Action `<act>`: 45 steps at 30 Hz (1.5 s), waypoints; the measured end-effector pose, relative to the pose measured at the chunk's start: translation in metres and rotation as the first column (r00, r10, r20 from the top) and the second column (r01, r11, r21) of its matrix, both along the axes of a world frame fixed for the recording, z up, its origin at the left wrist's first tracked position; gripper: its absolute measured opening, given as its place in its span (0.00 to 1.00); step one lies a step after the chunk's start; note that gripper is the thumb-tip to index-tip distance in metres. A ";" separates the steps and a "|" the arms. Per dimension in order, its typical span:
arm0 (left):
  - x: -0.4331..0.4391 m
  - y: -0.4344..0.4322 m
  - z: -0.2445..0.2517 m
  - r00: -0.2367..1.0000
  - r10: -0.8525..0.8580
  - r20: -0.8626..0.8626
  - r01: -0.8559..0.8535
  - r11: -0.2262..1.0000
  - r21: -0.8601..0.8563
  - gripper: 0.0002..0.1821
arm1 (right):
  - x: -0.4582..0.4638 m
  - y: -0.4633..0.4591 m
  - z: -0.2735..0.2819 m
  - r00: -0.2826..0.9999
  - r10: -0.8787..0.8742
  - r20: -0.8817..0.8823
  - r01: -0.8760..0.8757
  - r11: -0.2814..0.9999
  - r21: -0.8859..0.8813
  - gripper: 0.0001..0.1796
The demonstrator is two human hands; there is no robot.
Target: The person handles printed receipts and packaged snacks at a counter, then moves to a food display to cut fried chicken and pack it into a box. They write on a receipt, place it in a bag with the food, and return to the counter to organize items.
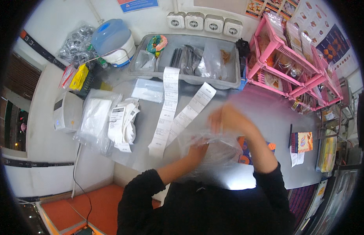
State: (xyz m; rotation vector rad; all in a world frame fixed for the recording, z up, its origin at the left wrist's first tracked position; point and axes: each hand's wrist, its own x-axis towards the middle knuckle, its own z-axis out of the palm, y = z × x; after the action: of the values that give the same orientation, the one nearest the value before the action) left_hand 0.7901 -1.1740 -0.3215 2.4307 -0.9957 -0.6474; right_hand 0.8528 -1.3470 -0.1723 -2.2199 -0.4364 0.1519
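Note:
A clear plastic bag is spread out low in front of my body, above the metal tabletop. My left hand grips its left side near the upper edge, the fingers partly hidden by the film. Just above the bag's upper edge is my right hand, blurred by motion with its fingers bent; whether it pinches anything cannot be told. A blue and orange printed item shows beside the bag, partly covered by it and by my right forearm. Two long printed paper receipts lie to the left of my hands.
A grey divided tray at the back holds black cutlery and bags. Pink stacked racks with packets stand at right. A small printed box rests on a receipt. Plastic-bag stacks, crumpled receipts and a white printer line the left.

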 end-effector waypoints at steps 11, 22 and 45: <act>0.151 -0.012 0.142 0.986 0.158 -0.053 -0.164 0.864 -0.476 0.23 | 0.211 -0.082 -0.112 0.905 -0.415 0.098 0.393 0.721 -0.571 0.15; 0.167 -0.022 0.138 0.744 0.255 0.618 -0.013 0.929 -0.369 0.42 | -0.031 -0.084 0.040 0.872 -0.343 -0.350 0.490 0.611 0.622 0.09; -0.054 -0.122 0.150 0.975 -0.196 0.101 0.217 0.768 -0.603 0.34 | -0.260 -0.002 -0.039 0.878 -0.330 0.347 0.385 0.917 -0.101 0.10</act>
State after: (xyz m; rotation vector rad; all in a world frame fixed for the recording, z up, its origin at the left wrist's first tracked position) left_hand 0.7363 -1.2963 -0.1710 1.7741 -1.2656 -0.2802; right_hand 0.5931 -1.3489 -0.2117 -2.4586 -0.1798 -0.3956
